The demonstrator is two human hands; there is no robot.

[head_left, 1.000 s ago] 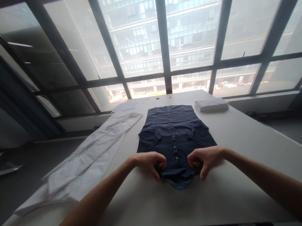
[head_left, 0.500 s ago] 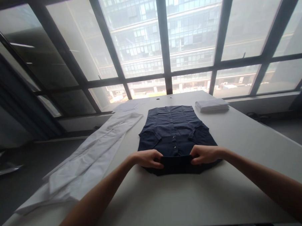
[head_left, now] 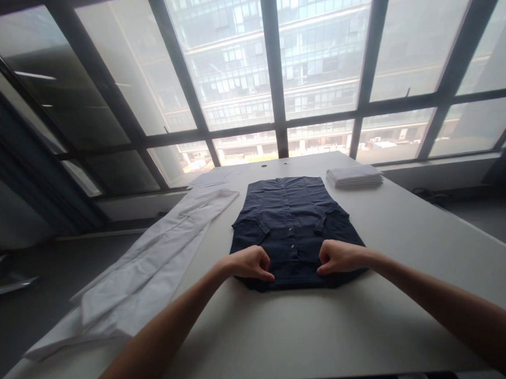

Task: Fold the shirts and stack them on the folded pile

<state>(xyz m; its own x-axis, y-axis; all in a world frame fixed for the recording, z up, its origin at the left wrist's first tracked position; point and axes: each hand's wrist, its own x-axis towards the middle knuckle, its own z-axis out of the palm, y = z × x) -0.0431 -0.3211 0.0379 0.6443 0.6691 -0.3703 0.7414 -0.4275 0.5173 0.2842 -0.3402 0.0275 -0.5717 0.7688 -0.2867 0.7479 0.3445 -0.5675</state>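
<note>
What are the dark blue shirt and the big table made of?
The dark blue shirt looks like woven cloth, maybe cotton: it's matte with small creases. The table looks smooth, white and faintly shiny, perhaps laminate or painted board.

Our forearms (head_left: 166, 323) angle inward.
The left slants in from seven o'clock, the right from four; our left hand (head_left: 251, 263) and right hand (head_left: 343, 256) curl, thumbs inward.

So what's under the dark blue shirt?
The white table: you can see it all around the shirt. The part right underneath is covered, so I can't tell whether anything else is hidden there.
</note>
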